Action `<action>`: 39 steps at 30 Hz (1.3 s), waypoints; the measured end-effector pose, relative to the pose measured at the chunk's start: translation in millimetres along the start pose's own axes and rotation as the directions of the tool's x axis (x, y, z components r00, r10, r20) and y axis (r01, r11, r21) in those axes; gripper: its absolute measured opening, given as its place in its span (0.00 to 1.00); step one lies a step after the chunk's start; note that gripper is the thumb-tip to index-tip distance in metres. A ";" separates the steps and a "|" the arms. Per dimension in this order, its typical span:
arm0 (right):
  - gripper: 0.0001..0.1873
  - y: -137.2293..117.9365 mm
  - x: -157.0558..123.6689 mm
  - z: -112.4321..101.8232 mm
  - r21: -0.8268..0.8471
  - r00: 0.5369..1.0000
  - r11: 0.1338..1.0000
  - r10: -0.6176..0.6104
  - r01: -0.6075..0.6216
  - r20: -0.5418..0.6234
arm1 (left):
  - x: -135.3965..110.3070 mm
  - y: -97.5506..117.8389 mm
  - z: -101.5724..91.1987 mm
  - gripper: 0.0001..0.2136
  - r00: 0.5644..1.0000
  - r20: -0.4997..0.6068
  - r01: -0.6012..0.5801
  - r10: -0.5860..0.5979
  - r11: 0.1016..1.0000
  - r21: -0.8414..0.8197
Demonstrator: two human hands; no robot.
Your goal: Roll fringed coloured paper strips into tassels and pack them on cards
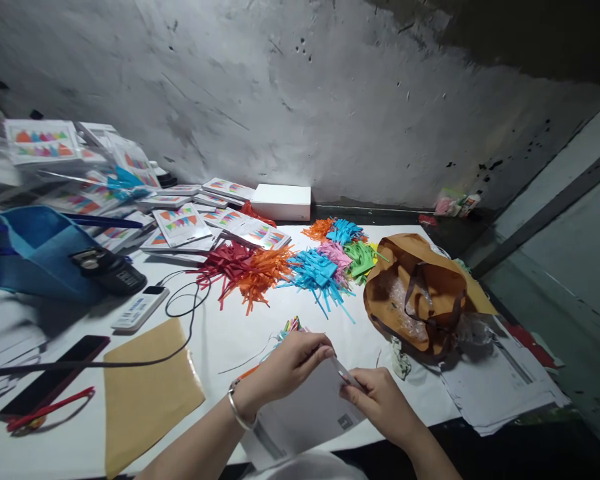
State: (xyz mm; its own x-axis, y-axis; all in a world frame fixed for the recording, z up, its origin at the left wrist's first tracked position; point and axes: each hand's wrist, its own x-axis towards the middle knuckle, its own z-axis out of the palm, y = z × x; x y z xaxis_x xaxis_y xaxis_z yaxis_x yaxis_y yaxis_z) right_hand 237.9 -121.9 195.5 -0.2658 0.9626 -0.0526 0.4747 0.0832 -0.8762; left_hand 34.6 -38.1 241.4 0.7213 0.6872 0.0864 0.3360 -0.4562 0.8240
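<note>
My left hand point(290, 365) and my right hand point(380, 400) meet near the table's front edge, both pinching a flat clear packet with a white card point(310, 417). A silver bangle sits on my left wrist. Just behind my left hand a small bunch of multicoloured paper strips point(291, 326) pokes out. Farther back lie heaps of cut paper strips: red point(225, 263), orange point(265, 270), blue point(316, 270), pink point(334, 253) and green point(360, 257).
An orange bag point(420, 293) holding clear plastic sits at right on loose papers. Stacked printed packets point(180, 223), a white box point(281, 201) and a blue bag point(40, 250) stand at back left. A brown envelope point(145, 393), a phone point(55, 380), a power bank point(140, 308) and a cable lie at left.
</note>
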 end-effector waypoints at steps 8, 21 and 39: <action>0.22 11.6 -7.7 -15.4 0.124 0.997 0.992 -0.014 0.004 0.082 | -7.8 -7.1 0.2 0.16 0.995 -0.096 0.017 -0.026 0.996 -0.088; 0.19 8.4 12.3 -25.9 0.015 0.965 0.979 -0.201 0.201 0.167 | -27.2 10.4 18.5 0.10 0.988 -0.156 0.010 0.006 0.995 0.102; 0.14 36.5 27.2 82.7 -0.165 0.774 0.761 -0.590 0.628 0.229 | -141.5 -17.9 -18.7 0.12 0.938 -0.304 0.182 -0.166 0.983 0.024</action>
State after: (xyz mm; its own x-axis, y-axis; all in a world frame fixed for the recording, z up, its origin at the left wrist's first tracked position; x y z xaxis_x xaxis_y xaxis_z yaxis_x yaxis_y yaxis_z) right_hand 178.6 -114.0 122.5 -0.6782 0.6371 0.3662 0.3323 0.7104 -0.6205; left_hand -84.8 -116.6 224.9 0.4365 0.8924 0.1146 0.4755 -0.3370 0.8126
